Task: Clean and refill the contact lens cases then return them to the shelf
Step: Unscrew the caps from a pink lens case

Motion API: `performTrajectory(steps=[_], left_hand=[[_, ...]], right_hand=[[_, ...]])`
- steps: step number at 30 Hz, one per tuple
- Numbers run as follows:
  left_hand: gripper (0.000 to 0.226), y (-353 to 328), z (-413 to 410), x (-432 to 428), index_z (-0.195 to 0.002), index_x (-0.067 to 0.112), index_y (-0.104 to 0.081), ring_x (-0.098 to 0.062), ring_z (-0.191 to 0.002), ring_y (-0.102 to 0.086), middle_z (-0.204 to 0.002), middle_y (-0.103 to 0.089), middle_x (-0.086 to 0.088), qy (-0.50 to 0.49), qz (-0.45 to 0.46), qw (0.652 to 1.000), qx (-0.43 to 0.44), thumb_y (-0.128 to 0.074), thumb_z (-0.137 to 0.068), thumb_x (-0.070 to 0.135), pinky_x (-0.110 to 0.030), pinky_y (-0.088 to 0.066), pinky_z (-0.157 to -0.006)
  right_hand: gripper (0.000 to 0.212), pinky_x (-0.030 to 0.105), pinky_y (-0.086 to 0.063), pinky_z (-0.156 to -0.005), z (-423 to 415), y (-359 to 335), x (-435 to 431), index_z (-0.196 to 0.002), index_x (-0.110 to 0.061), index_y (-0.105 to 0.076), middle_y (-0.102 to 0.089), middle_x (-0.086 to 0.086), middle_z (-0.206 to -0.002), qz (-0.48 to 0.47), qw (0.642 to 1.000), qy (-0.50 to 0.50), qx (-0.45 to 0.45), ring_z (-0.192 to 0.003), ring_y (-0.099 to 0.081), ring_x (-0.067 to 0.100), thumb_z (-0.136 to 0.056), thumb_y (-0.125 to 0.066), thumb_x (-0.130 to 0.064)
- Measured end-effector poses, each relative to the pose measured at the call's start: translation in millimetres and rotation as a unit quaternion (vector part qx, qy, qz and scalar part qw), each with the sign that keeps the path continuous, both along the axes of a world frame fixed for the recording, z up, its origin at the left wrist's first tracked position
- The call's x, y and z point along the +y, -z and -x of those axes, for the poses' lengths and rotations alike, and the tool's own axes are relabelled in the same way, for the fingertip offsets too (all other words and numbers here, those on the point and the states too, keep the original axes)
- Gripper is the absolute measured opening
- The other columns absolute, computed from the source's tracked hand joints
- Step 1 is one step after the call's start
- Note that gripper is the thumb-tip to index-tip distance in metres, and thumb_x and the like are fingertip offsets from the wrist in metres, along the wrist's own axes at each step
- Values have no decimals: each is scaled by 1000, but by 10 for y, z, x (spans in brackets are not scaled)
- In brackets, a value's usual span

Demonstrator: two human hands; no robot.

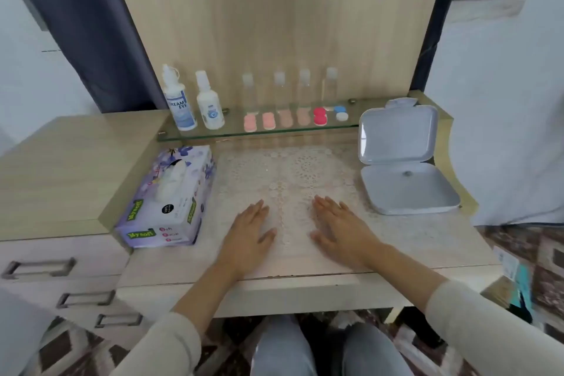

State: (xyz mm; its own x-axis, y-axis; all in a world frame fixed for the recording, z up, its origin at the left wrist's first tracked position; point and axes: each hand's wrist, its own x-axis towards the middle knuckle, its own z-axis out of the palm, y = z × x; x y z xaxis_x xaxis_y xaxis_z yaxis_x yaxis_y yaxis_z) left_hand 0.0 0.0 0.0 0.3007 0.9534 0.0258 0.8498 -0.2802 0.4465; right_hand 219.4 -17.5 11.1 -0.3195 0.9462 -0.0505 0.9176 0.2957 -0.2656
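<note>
Knees: in blue jeans, under the desk edge, nearest the viewer.

Left hand: palm down, flat on the lace mat, fingers straight and together, pointing away from the body; holding nothing.

Right hand: same pose, flat on the mat just right of centre, fingers straight, thumb out to the inside; holding nothing.

Lens cases: none taken down yet, all on the glass shelf, straight ahead of the hands, beyond the far edge of the mat and raised above the desk.
- Four pink cases, in a left-to-right row; each with its two wells front to back, long axis running away from the body. Leftmost ahead of the left hand.
- Red case and blue-and-white case, at the right end of the row, same front-to-back lie; ahead of the right hand.

Large bottle and spray bottle: upright at the left end of the shelf, nearer the left hand.

Small clear bottles: four, upright behind the cases.

Tissue box: left of the mat. Grey box: right of the mat, lid raised.

Likely next: a forward, upward reach with either hand.
</note>
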Motion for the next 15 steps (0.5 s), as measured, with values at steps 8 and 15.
performTrajectory(steps=[8, 15], left_hand=[[91, 112, -18, 47, -144, 19, -22, -8, -141, -5, -153, -14, 6, 0, -62, 997, 37, 1, -69, 64, -16, 12, -107], [82, 74, 16, 54, -143, 22, -25, 4, -134, -4, -152, -17, 9, 14, -48, 999, 13, -11, -75, 66, -14, 6, -109]], right_hand=[[98, 20, 12, -110, -34, 150, 67, -147, -17, -9, 0, -7, -155, -32, 999, 2, -3, -141, 6, 5, -68, 2, -74], [118, 12, 3, -107, -93, 73, 104, -147, -24, -15, -1, -26, -142, -27, 998, 16, 59, -136, 2, -5, -52, 10, -90]])
